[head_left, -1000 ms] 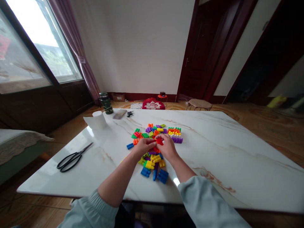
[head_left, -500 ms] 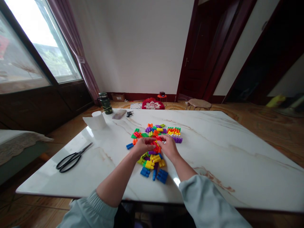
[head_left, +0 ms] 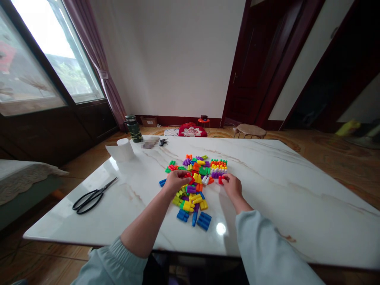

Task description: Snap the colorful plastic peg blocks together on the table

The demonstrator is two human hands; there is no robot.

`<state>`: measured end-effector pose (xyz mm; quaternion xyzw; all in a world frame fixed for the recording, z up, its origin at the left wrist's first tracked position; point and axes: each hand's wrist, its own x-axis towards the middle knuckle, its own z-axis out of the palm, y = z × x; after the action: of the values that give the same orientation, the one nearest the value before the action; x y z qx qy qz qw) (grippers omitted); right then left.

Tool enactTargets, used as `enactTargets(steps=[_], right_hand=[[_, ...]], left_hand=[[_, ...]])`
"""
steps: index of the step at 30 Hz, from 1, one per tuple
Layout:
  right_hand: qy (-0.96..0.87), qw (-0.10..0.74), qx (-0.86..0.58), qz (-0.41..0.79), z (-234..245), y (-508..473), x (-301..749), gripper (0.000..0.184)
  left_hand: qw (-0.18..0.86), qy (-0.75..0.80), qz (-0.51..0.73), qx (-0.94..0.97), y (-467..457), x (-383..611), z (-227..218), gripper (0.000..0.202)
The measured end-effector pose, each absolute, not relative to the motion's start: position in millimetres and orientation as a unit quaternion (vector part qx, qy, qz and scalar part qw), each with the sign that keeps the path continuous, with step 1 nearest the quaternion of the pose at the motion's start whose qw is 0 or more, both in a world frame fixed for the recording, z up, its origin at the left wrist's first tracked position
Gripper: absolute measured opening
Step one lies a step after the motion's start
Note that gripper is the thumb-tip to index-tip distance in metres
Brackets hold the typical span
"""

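As the left hand (head_left: 176, 181) sits curled on the toy block pile (head_left: 191, 194) on the bench (head_left: 282, 206), can't tell if it grips, the right hand (head_left: 233, 187) pinches 1 red block (head_left: 221, 180) just beside the pile.

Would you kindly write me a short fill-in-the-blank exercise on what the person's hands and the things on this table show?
The right hand holds a ____ block.
The left hand rests on the pile of blocks, whose blocks nearest the person are ____.
The scissors lie to the ____ of the pile.

Missing words: red, blue, left.
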<state>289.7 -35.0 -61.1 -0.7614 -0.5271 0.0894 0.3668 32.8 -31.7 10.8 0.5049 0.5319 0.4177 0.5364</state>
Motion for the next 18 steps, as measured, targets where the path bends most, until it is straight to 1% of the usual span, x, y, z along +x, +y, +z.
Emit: enactTargets(steps=[4, 11, 18], right_hand=[[-0.538, 0.364, -0.755, 0.090, -69.3, -34.0, 286.7, 0.020], [-0.562, 0.363, -0.737, 0.096, -67.6, -29.5, 265.5, 0.017], [-0.559, 0.381, -0.730, 0.094, -69.6, -28.9, 267.9, 0.017]], left_hand=[[0.525, 0.535, 0.414, 0.517, -30.0, 33.6, 9.3, 0.036], [0.529, 0.532, 0.411, 0.517, -28.9, 33.9, 8.5, 0.034], [0.526, 0.537, 0.410, 0.515, -29.1, 34.0, 9.7, 0.033]])
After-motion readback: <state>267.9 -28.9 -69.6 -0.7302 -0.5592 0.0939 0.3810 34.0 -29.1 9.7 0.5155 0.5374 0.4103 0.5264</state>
